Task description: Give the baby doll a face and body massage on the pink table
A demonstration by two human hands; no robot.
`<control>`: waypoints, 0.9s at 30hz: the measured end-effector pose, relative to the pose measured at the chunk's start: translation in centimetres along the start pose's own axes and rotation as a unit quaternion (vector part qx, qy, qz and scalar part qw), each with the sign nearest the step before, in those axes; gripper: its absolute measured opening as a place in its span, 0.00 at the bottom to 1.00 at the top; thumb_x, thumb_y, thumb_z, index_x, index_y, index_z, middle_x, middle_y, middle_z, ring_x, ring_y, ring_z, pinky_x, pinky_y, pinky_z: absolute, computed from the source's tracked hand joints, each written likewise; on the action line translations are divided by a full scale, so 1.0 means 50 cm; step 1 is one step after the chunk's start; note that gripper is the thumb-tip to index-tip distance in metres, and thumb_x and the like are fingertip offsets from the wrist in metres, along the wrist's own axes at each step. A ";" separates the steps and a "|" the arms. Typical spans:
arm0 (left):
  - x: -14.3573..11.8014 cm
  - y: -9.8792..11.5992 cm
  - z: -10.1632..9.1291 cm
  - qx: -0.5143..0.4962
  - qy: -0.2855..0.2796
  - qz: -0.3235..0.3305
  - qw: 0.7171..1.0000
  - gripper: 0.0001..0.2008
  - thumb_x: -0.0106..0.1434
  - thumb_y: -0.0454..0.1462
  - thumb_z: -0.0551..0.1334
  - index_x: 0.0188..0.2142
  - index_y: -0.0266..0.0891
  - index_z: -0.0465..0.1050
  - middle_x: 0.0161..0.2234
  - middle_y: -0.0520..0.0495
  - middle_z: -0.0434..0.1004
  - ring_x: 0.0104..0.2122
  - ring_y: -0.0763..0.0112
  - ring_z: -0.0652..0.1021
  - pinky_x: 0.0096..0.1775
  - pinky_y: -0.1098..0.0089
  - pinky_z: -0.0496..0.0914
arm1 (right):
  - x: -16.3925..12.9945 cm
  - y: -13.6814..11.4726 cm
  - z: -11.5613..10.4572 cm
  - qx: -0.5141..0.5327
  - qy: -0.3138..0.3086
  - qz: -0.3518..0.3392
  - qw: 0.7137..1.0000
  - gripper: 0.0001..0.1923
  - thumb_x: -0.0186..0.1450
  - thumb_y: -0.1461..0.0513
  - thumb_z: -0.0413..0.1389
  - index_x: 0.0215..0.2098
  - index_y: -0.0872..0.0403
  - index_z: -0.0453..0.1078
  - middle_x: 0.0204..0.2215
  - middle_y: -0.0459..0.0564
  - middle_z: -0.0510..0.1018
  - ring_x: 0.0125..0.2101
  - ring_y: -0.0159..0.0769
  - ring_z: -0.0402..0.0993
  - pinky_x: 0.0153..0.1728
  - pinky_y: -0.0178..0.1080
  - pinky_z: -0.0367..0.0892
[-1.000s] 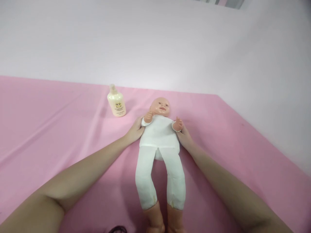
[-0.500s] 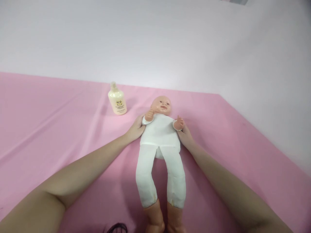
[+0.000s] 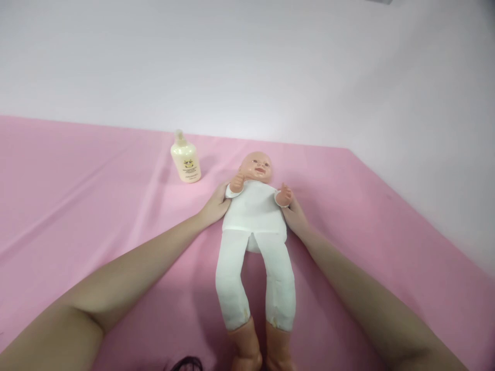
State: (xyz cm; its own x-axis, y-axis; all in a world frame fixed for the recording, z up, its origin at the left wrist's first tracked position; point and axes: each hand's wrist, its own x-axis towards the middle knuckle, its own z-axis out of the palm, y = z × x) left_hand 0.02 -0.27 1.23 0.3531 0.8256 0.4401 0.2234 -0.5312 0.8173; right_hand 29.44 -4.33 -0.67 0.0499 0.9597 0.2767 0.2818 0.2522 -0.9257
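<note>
1. One doll (image 3: 255,216) noted, lying face up on the pink sheet (image 3: 77,206), head toward the far wall, legs toward the camera; white body suit, two bare lower legs at the bottom edge.
2. Two hands counted. Left hand (image 3: 215,206) pressed against the doll's side below its raised arm; fingers curved along the torso, tips hidden behind it.
3. Right hand (image 3: 296,216) set against the opposite side under the other small arm; grip closure not discernible.
4. One cream bottle (image 3: 185,161) standing upright on the sheet, near the doll's head, apart from the left hand.
</note>
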 end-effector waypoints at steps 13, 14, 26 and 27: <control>0.002 0.003 -0.001 -0.005 -0.006 0.007 1.000 0.22 0.69 0.35 0.59 0.62 0.38 0.67 0.60 0.38 0.74 0.60 0.53 0.74 0.64 0.49 0.67 | 0.002 0.008 0.000 0.001 -0.002 0.005 1.000 0.28 0.66 0.54 0.60 0.63 0.49 0.69 0.61 0.54 0.76 0.62 0.51 0.73 0.65 0.56 0.66; 0.002 0.004 -0.001 -0.004 -0.004 0.007 1.000 0.22 0.69 0.35 0.59 0.62 0.38 0.67 0.60 0.38 0.74 0.59 0.54 0.74 0.64 0.49 0.68 | 0.002 0.008 -0.001 -0.001 -0.001 0.005 1.000 0.28 0.66 0.54 0.60 0.63 0.48 0.68 0.62 0.53 0.76 0.62 0.50 0.72 0.65 0.56 0.66; 0.001 0.003 -0.002 0.002 -0.005 0.006 1.000 0.22 0.69 0.35 0.59 0.62 0.38 0.66 0.60 0.39 0.74 0.60 0.54 0.74 0.65 0.49 0.67 | -0.002 -0.012 0.002 0.002 0.002 0.011 1.000 0.28 0.66 0.53 0.61 0.62 0.50 0.69 0.62 0.55 0.76 0.62 0.49 0.72 0.65 0.54 0.65; 0.000 0.002 -0.002 0.004 -0.003 0.004 1.000 0.22 0.69 0.35 0.59 0.62 0.38 0.66 0.60 0.39 0.74 0.60 0.54 0.74 0.65 0.49 0.67 | -0.003 -0.012 0.003 0.003 0.002 0.013 1.000 0.27 0.66 0.53 0.61 0.62 0.51 0.69 0.61 0.55 0.76 0.61 0.49 0.72 0.65 0.53 0.66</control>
State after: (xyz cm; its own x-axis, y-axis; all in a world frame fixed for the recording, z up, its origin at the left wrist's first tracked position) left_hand -0.04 -0.30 1.36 0.3606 0.8197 0.4449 0.2268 -0.5398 0.8107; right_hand 29.14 -4.60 -0.19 0.0612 0.9653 0.2539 0.2740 0.2284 -0.9342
